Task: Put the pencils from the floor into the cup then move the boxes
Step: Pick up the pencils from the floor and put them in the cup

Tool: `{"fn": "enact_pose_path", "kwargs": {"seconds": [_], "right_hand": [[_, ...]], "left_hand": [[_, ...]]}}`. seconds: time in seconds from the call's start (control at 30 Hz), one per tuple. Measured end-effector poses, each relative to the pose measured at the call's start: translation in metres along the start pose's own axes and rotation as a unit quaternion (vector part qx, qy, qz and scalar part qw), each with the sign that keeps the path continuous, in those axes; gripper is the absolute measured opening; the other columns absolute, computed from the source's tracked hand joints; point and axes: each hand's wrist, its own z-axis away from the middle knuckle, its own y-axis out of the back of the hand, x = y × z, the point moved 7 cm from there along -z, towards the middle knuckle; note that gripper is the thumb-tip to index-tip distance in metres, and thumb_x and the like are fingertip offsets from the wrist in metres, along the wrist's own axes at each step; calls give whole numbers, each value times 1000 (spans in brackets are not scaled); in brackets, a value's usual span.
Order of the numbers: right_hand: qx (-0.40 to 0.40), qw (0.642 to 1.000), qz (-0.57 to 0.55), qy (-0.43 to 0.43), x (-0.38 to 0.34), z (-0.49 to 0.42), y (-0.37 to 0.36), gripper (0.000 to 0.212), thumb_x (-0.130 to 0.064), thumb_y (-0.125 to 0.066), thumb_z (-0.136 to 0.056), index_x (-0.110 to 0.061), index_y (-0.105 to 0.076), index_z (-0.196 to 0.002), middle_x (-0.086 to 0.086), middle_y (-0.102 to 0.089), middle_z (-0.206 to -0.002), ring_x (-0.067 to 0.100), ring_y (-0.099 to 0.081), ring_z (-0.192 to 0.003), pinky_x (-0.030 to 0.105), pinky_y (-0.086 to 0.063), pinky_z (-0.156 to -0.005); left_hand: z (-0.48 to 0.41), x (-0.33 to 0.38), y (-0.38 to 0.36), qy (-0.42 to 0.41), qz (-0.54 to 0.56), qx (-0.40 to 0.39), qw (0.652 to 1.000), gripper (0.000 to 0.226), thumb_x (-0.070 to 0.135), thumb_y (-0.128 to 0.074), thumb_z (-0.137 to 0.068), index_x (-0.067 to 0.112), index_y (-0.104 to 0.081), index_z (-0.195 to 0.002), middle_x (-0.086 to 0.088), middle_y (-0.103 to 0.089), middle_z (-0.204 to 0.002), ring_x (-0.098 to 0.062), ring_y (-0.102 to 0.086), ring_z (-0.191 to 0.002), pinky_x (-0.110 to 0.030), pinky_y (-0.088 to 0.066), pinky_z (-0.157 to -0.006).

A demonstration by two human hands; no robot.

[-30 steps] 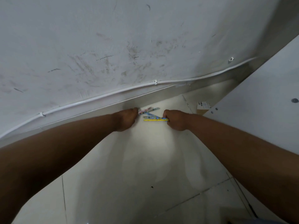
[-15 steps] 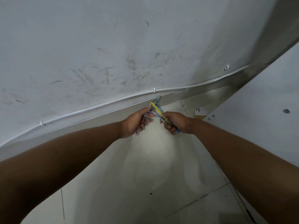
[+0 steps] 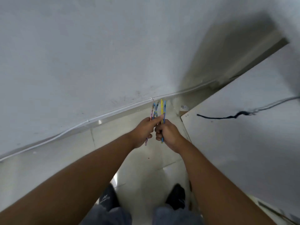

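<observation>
A second ago the pencils lay on the tiled floor (image 3: 142, 172) by the wall; now they are off it, standing upright in both fists at about 12 o'clock from the person's shoes (image 3: 176, 197). The left hand (image 3: 145, 133) is closed on the pink and blue pencils (image 3: 153, 111), the right hand (image 3: 168, 134) on the yellow and blue ones (image 3: 163, 109), knuckles nearly touching. The pick-up looks done; no cup or boxes show, so finding the cup comes next. A white table (image 3: 243, 143) with a dark cable (image 3: 227, 117) stands at 2 o'clock.

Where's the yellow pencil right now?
Head view, centre: the yellow pencil stands upright in the right hand, beside a blue pencil, off the floor.
</observation>
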Motion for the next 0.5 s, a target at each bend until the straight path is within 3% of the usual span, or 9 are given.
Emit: {"fn": "enact_pose_path", "kwargs": {"seconds": [0.07,0.17,0.27,0.37,0.5], "right_hand": [[-17,997,66,29,-24,42,-16,23,2,-34,-98,-9,-53,-105,-1,-41,-66,6,-36,-47,24,-31,-47],[-17,985,162,55,-56,113,-26,24,-5,-36,-108,-4,-42,-131,4,-54,-96,5,-48,-73,20,-41,-64],[33,959,265,94,-101,186,-23,29,-13,-46,-107,-9,-41,-135,18,-63,-118,28,-63,-93,41,-54,-78],[5,930,341,137,-155,258,-37,27,-17,-45,-103,-10,-35,-126,18,-66,-111,37,-68,-97,58,-58,-83],[-6,915,360,183,-216,335,-60,44,-26,-41,-92,-7,-33,-130,11,-67,-100,31,-68,-91,55,-58,-82]], "left_hand": [[43,22,-14,-25,-2,-8,1000,28,49,-66,-95,22,-64,-85,0,-57,-71,-13,-49,-60,-23,-34,-53],[111,57,-25,1,-16,35,999,29,50,-62,-98,21,-61,-102,8,-66,-77,-7,-60,-65,-22,-40,-54],[175,100,-35,4,-27,44,999,34,53,-59,-99,18,-58,-103,0,-58,-87,-15,-53,-74,-29,-39,-68],[244,153,-50,-13,-18,39,999,39,55,-59,-98,19,-60,-115,-1,-65,-98,-19,-60,-87,-33,-43,-75],[312,212,-63,-51,-16,76,996,34,47,-51,-105,21,-56,-127,-3,-70,-114,-21,-68,-107,-32,-54,-81]]}}
